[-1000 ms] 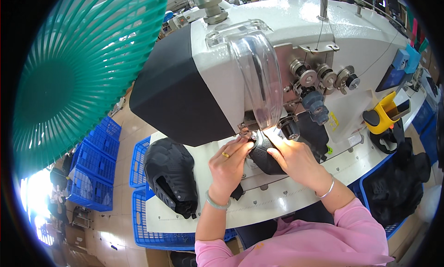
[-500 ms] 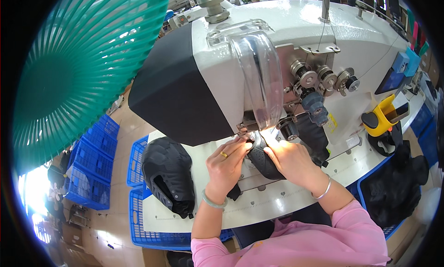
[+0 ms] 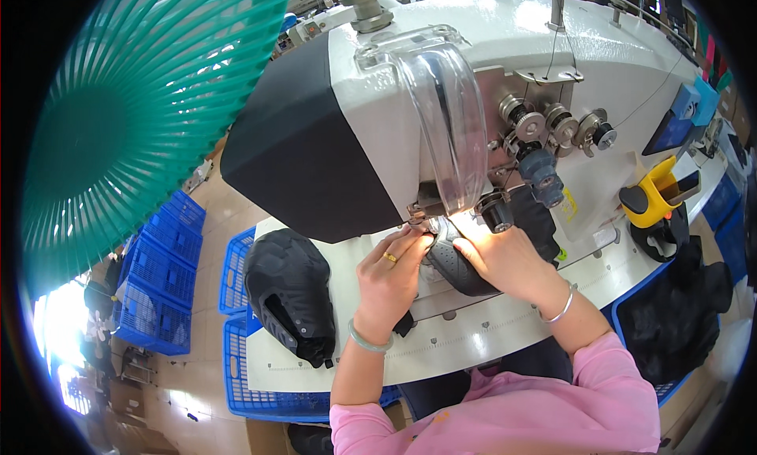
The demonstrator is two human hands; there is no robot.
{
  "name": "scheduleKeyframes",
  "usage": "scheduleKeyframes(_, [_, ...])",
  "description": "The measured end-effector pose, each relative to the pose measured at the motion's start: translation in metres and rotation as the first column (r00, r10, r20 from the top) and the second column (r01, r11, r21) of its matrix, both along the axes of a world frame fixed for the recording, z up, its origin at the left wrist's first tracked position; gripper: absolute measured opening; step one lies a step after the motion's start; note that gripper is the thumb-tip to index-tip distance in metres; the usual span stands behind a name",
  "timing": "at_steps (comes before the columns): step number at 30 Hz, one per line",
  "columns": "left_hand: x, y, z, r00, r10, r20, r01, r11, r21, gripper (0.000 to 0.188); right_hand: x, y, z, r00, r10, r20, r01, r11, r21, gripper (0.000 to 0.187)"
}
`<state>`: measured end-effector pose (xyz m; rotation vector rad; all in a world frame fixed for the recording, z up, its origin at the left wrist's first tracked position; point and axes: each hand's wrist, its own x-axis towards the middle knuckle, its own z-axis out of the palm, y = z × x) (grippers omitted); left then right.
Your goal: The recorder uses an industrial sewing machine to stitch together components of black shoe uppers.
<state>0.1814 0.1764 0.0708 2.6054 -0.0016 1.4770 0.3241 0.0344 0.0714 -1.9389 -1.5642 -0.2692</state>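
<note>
Black shoe piece pinched between left hand and right hand fingers, under needle.

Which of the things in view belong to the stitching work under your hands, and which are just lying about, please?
In use:
left hand
right hand
black shoe piece that both hands hold
sewing machine
clear needle guard

Lying about:
stack of black uppers
green fan
blue crates
yellow tool
</note>
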Motion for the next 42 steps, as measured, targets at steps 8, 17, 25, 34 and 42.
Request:
scheduleKeyframes(8, [0.005,-0.018,0.007,0.985,0.173,-0.009,-0.163,0.942,0.294,0.019,0.044,0.026,-0.004,0.979,0.164,0.122,-0.169,0.985,0.038,0.016])
scheduleKeyframes(17, [0.003,-0.015,0.003,0.977,0.207,-0.045,-0.185,0.938,0.293,0.018,0.043,0.032,0.003,0.928,0.088,0.362,-0.127,0.988,0.085,0.023])
scheduleKeyframes(25, [-0.014,0.04,-0.005,0.946,-0.248,-0.21,0.192,0.948,-0.255,0.039,0.004,0.002,-0.011,0.927,-0.072,0.369,0.01,0.986,0.169,0.052])
scheduleKeyframes(34, [-0.011,0.015,0.002,0.97,-0.099,-0.224,0.105,0.994,0.017,0.047,0.006,0.01,-0.048,0.951,0.028,0.308,-0.162,0.893,0.419,0.041])
scheduleKeyframes(42, [-0.014,0.01,-0.004,0.978,0.013,-0.206,0.007,0.995,0.096,0.05,0.015,0.019,-0.052,0.953,0.068,0.295,-0.193,0.886,0.422,0.039])
